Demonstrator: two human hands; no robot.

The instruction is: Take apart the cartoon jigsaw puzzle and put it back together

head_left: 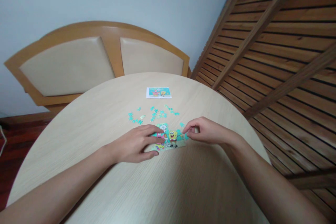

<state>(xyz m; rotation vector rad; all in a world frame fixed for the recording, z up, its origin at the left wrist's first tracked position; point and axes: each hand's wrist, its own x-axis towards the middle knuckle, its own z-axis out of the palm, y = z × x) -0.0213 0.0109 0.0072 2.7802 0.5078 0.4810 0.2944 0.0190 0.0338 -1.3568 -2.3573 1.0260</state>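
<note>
A partly joined jigsaw puzzle with cartoon figures on a teal and sandy ground lies flat on the round table. Across its left part rests my left hand, fingers spread and hiding some of the picture. My right hand is at the puzzle's right edge, thumb and forefinger closed around a small teal puzzle piece, mostly covered by the fingers. Just above that hand lies another loose teal piece. Beyond the puzzle are several scattered teal pieces.
A picture card with a similar cartoon lies farther back on the pale round table. Behind the table stands a wooden headboard with cream padded panels. Slatted wooden panelling leans along the right side.
</note>
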